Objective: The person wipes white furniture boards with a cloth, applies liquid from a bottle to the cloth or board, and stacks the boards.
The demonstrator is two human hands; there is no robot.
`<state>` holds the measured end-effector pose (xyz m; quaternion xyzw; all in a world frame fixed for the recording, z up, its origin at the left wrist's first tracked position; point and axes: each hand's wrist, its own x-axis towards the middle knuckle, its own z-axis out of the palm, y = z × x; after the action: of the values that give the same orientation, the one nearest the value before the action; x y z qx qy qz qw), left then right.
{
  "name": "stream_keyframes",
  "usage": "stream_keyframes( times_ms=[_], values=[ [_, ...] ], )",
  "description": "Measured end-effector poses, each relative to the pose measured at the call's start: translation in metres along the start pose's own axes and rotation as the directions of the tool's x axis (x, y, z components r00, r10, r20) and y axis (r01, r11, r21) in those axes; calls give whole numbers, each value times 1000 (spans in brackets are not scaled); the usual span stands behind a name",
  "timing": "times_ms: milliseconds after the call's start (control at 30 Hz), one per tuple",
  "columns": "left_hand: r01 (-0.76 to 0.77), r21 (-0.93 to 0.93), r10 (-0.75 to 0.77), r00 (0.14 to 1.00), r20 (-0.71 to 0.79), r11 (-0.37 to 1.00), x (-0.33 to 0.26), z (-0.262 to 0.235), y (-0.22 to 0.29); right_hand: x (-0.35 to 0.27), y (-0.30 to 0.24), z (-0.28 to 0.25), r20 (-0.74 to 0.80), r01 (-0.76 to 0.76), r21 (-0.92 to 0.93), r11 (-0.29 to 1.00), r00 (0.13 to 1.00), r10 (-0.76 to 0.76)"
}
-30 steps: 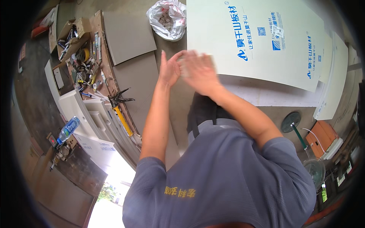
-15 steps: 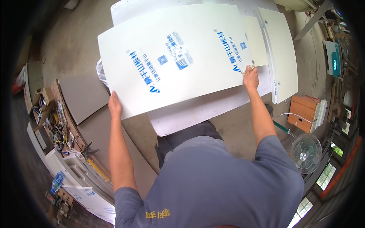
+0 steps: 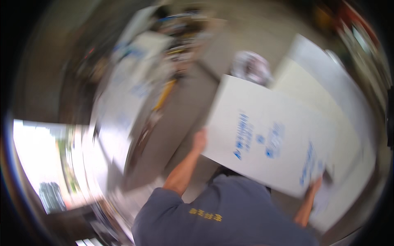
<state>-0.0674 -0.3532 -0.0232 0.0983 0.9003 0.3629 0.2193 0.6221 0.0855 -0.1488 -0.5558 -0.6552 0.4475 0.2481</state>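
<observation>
A flat, rectangular white panel with blue printed markings point(image 3: 271, 141) was located directly in front of the torso, which wore a dark grey short-sleeved shirt point(image 3: 230, 213). Both hands held the panel. The left hand point(image 3: 200, 140) was closed on its left edge, near the lower corner. The right hand point(image 3: 315, 185) was closed at the right end, near the opposite lower corner; motion blur obscured the finger positions. The panel lay slanted across the view, its right end nearer the wearer.

Beyond the panel, a pale cream flat board point(image 3: 301, 88) was partly covered from sight by it. Whether the two were in contact could not be determined. A crumpled white plastic bag point(image 3: 251, 67) was positioned just past the panel's far edge. To the left, smooth grey sheets point(image 3: 180, 117) extended alongside a slim yellow tool point(image 3: 165, 95). Blurred white boards point(image 3: 119, 96) occupied the area farther left.
</observation>
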Motion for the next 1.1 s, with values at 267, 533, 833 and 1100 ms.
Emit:
stream_keyframes(
  times_ms=[267,533,833,1100],
  values=[
    [56,-292,-184,883,-432,955,-219,-164,-15,-21,-344,91,440,-338,329,882,881,173],
    [-439,-191,-114,196,-974,878,-426,-314,41,84,-613,139,278,425,533,731,728,-626],
    [-823,138,-304,-353,-885,551,-539,-759,29,-198,-1023,443,-232,568,823,-12,316,-920],
    [-986,-30,-317,-24,-948,163,-580,-861,-188,-543,-1025,631,441,-622,781,52,491,-752]
  ],
)
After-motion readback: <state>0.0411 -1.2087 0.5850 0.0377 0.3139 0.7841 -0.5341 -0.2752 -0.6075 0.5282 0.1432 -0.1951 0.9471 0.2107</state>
